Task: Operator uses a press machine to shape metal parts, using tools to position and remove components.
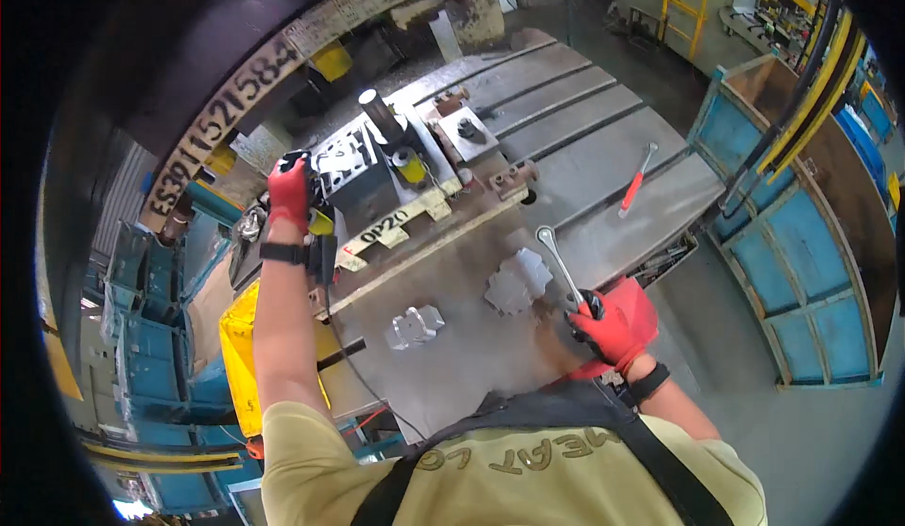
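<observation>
My left hand (pixel 290 189), in a red glove with black fingertips, is closed at the left side of a stamping die (pixel 356 196). What its fingers grip is hidden; a dark object (pixel 322 260) with a cable hangs beside the wrist. A silver ring-ended wrench (pixel 563 267) is held in my right hand (pixel 611 331), gloved likewise, over the front right of the steel press table (pixel 452 370). The wrench's ring points up and left. Flat cut metal pieces (pixel 518 282) and a smaller bent metal part (pixel 415 327) lie on the table between my hands.
Another wrench with a red handle (pixel 633 189) lies on the slotted bed at the right. Blue-panelled bins (pixel 797 234) stand beyond it. A bolted clamp (pixel 514 180) sits beside the die. The dark press ram (pixel 189 64) overhangs the far left. A yellow bag (pixel 243 356) hangs near my left forearm.
</observation>
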A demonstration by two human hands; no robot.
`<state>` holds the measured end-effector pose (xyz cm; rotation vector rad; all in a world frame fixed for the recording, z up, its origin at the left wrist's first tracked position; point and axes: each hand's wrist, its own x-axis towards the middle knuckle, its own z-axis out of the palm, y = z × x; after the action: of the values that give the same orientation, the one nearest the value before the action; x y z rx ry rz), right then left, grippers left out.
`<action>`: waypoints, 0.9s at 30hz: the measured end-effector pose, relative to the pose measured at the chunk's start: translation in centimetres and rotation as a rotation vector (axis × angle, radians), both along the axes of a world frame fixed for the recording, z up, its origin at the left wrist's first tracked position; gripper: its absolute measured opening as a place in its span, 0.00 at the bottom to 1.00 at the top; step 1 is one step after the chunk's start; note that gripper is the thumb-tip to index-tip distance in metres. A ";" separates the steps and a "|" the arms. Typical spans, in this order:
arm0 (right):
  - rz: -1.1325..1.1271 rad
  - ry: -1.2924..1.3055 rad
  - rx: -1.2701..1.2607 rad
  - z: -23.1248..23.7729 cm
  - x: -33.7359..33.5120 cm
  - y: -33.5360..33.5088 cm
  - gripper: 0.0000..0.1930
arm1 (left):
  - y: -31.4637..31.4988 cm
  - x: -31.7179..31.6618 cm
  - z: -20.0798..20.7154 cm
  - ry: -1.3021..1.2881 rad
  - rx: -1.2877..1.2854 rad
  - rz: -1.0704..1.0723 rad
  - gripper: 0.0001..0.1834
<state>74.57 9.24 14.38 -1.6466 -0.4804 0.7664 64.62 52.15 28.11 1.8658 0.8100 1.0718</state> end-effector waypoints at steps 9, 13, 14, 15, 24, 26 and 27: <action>0.141 0.475 -0.014 -1.1 1.2 -0.2 0.07 | -8.3 -11.0 -10.1 -0.056 -0.272 -0.114 0.11; 0.223 0.157 -0.111 -0.1 2.0 0.2 0.08 | -14.2 -12.5 -12.0 -0.161 -0.601 -0.003 0.12; 0.236 0.181 -0.115 0.2 2.1 0.2 0.09 | -14.6 -13.0 -13.2 -0.246 -0.649 -0.006 0.12; 0.218 0.281 -0.054 -0.2 2.3 0.0 0.08 | -15.2 -13.4 -13.8 -0.258 -0.634 -0.056 0.12; 0.293 0.315 0.083 0.7 0.4 -0.4 0.07 | -18.1 -11.9 -15.0 0.061 -0.441 0.021 0.16; 0.290 0.260 0.104 0.5 0.2 -0.1 0.07 | -18.0 -11.8 -15.4 0.497 -0.128 0.167 0.17; 0.250 0.409 0.060 0.9 -0.1 0.2 0.07 | -18.2 -11.5 -15.0 0.619 0.025 0.181 0.20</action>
<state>74.50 9.46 15.33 -1.3410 -0.4141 1.2303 53.17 33.96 13.12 2.2081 1.3381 0.5973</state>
